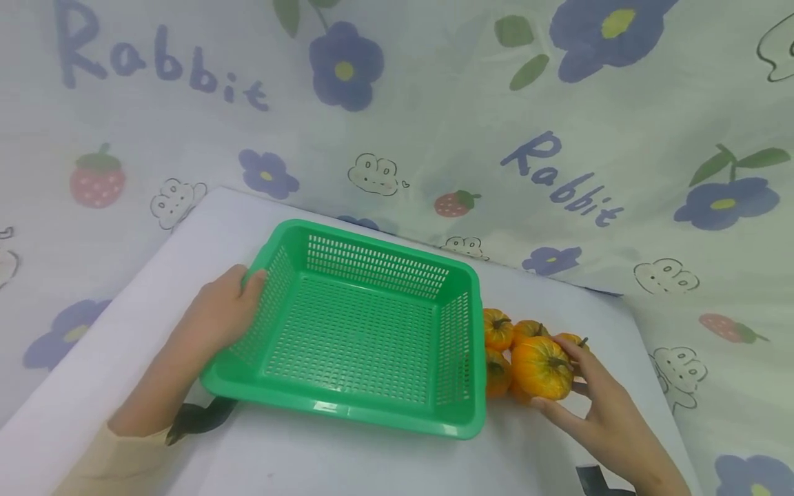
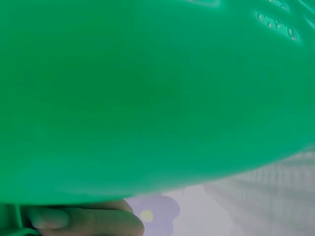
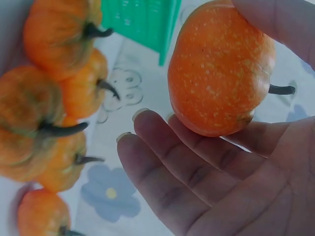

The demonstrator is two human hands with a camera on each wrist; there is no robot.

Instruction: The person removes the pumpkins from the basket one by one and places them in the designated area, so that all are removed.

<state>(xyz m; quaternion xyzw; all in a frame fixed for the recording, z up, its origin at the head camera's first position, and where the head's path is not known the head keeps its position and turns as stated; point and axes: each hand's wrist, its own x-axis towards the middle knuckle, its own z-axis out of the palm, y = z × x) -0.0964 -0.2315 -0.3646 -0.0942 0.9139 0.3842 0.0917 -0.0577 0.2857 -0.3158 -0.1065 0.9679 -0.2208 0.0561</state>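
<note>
A green perforated plastic basket [image 1: 347,412] with nothing inside it rests on the white table, tilted a little in the head view. My left hand [image 1: 216,313] grips its left rim, thumb over the edge; the basket's green wall [image 2: 147,98] fills most of the left wrist view, with fingers [image 2: 98,222] curled beneath it. To the right of the basket, my right hand [image 1: 600,403] holds a small orange toy-like pumpkin [image 3: 216,73] between thumb and fingers. Several similar pumpkins [image 1: 497,329] with dark stems cluster beside the basket's right wall, partly hidden by the held one.
The white tabletop [image 1: 298,458] stretches in front of the basket and to either side. Behind it hangs a pale cloth [image 1: 403,103] printed with flowers, strawberries, rabbits and lettering. Dark bands [image 1: 207,415] circle both wrists.
</note>
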